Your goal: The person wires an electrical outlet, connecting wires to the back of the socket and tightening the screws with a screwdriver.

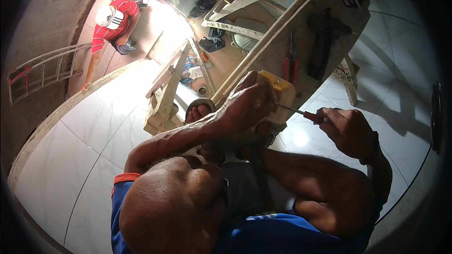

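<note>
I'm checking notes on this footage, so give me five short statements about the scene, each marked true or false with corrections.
1. The right hand holds a screwdriver. True.
2. The left hand is empty. False: it holds a square yellow piece.
3. The screwdriver points toward the square yellow piece. True.
4. The red-handled pliers lie on the board. True.
5. The person at upper left wears a plain blue shirt. False: the shirt is red with pale stripes.
</note>
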`<state>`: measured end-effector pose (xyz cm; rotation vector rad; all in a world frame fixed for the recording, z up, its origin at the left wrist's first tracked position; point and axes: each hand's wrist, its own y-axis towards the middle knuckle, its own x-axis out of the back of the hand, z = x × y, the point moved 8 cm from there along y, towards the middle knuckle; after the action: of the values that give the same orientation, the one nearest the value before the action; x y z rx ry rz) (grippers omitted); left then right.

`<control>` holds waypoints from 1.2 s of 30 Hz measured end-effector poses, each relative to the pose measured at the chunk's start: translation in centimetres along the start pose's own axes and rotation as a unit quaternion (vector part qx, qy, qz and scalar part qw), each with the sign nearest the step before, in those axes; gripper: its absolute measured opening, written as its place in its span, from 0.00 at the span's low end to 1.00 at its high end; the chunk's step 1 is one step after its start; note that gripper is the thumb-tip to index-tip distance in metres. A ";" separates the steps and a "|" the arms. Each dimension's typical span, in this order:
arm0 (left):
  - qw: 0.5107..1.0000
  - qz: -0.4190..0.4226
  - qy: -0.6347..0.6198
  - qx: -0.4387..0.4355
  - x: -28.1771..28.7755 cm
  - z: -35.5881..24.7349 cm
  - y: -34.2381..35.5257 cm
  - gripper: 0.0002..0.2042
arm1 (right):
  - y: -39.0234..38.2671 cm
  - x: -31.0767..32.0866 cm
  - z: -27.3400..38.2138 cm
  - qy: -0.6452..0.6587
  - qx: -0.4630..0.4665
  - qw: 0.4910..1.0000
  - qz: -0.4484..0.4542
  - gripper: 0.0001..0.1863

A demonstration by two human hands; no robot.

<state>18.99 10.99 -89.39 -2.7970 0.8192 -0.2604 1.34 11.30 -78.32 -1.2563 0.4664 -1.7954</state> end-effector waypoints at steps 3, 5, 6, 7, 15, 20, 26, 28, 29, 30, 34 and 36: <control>0.998 -0.013 -0.061 0.011 -0.4 0.3 0.2 0.09 | -0.2 1.0 1.2 0.029 0.002 0.999 -0.032 0.16; 0.998 -0.013 -0.066 0.015 -1.0 0.7 0.2 0.09 | -0.5 1.7 1.4 0.019 0.015 0.998 -0.064 0.17; 0.999 -0.008 -0.044 0.016 -1.3 1.0 0.1 0.09 | -0.7 1.6 1.6 -0.026 0.025 0.997 -0.071 0.17; 1.000 -0.001 -0.023 0.016 -1.6 1.2 0.1 0.09 | -1.0 1.6 1.9 -0.071 0.033 0.994 -0.077 0.17; 0.999 0.009 -0.027 0.020 -1.4 0.7 0.3 0.09 | -0.9 1.6 2.9 -0.138 0.069 0.980 -0.123 0.15; 0.996 -0.003 -0.076 0.042 -2.3 1.7 -0.1 0.09 | -0.1 -0.8 -1.3 0.232 -0.137 0.958 0.097 0.17; 0.994 0.037 -0.067 0.082 -2.6 0.4 0.2 0.09 | -0.9 1.8 -0.8 0.152 -0.043 0.987 -0.034 0.16; 0.996 0.028 -0.048 0.067 -1.7 -0.3 0.3 0.09 | -1.5 2.2 -0.1 0.081 -0.012 0.992 -0.099 0.15; 0.998 0.021 -0.039 0.055 -1.4 -0.6 0.3 0.09 | -1.9 2.7 1.2 -0.024 0.032 0.989 -0.145 0.13; 0.999 0.008 -0.028 0.034 -1.0 -0.9 0.3 0.09 | -2.0 2.8 2.0 -0.088 0.062 0.980 -0.165 0.14; 0.998 -0.035 0.048 0.008 0.5 -2.8 1.2 0.11 | -2.1 2.7 3.4 -0.207 0.090 0.960 -0.166 0.21; 0.999 -0.048 0.027 -0.003 0.9 -3.3 1.2 0.11 | -1.3 2.2 2.3 -0.116 0.033 0.985 -0.120 0.20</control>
<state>18.39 8.98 -86.46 -2.8506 0.7002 -0.3503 2.62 10.63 -75.19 -1.5027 0.1269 -1.8147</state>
